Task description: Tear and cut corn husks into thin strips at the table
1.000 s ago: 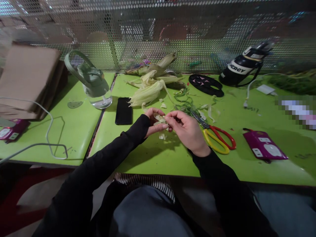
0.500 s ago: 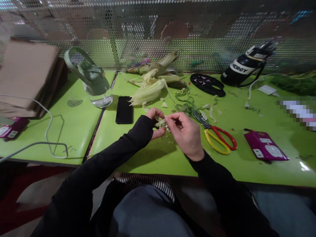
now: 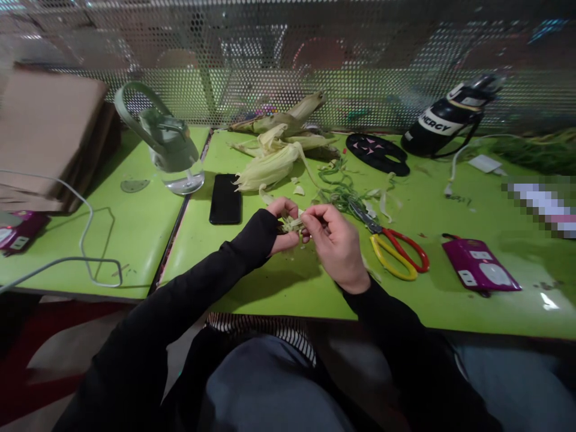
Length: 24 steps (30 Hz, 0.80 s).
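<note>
Between my two hands is a small bundle of pale green corn husk strips [image 3: 291, 224]. My left hand [image 3: 283, 225] curls around it, thumb below and fingers above. The fingertips of my right hand [image 3: 335, 243] are pinched at the bundle's right side, partly hiding it. Just beyond my hands lies a pile of corn husks [image 3: 267, 165], pale and loosely folded. Right of my right hand, scissors [image 3: 396, 251] with one red and one yellow handle rest on the table. Green string [image 3: 337, 189] lies tangled by their blades.
A black phone [image 3: 225, 199] lies left of the husks, near a green-lidded water bottle [image 3: 173, 150]. Behind stand a black bottle [image 3: 438, 123] and a black palette-shaped plate [image 3: 378, 153]. A purple power strip [image 3: 481, 264] sits right. Brown paper bags [image 3: 45, 132] are at the far left.
My hands stay at the same bundle, with small finger shifts; the left thumb and right fingertips have moved slightly. The whole view has shifted a little.
</note>
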### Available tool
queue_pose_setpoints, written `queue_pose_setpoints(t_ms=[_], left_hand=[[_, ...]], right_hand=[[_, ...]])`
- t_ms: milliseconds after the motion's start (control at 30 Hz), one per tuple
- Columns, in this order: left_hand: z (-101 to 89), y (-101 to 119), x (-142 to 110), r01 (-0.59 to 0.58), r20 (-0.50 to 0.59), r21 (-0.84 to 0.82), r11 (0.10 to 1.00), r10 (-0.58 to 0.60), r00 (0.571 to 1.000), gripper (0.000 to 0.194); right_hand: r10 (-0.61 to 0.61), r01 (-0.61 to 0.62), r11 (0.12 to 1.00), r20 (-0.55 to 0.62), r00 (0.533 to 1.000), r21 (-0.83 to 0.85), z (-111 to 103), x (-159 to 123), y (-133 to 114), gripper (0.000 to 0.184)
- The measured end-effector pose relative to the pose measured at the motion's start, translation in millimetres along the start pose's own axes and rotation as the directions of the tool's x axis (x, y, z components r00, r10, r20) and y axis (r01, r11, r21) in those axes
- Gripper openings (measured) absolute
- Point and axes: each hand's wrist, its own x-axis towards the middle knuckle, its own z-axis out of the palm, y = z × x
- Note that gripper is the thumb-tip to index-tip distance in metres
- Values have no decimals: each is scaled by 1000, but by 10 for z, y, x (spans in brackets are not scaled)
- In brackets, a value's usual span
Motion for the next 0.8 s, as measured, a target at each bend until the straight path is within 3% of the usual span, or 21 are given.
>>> queue_pose_setpoints(t_ms=[200, 300, 367, 433, 533, 667, 800], left_hand=[[-40, 116, -46, 62, 76, -101, 993, -54, 996, 22], [-88, 129, -24, 196, 132, -147, 970, -177, 975, 19], [-120, 115, 2, 290, 174, -145, 946, -264, 949, 18], [-146, 105, 22, 350, 219, -131, 927, -318, 923, 18], [-171, 123, 29, 406, 254, -119, 906, -367, 895, 17], [-198, 152, 36, 451, 303, -89, 888, -407, 862, 17], [-254, 163, 36, 420, 378, -32, 907, -377, 845, 23]], right_hand=[[10, -13, 999, 70, 998, 51, -40, -3, 4, 17], [-145, 163, 980, 150, 978, -114, -91, 19, 19, 13], [-310, 357, 902, 210, 927, -245, -132, 39, 40, 11], [-452, 530, 789, 291, 843, -312, -177, 59, 65, 14], [-543, 669, 677, 406, 735, -306, -242, 83, 86, 22], [-565, 711, 625, 441, 697, -322, -279, 82, 83, 19], [-613, 728, 547, 394, 684, -413, -245, 47, 96, 18]])
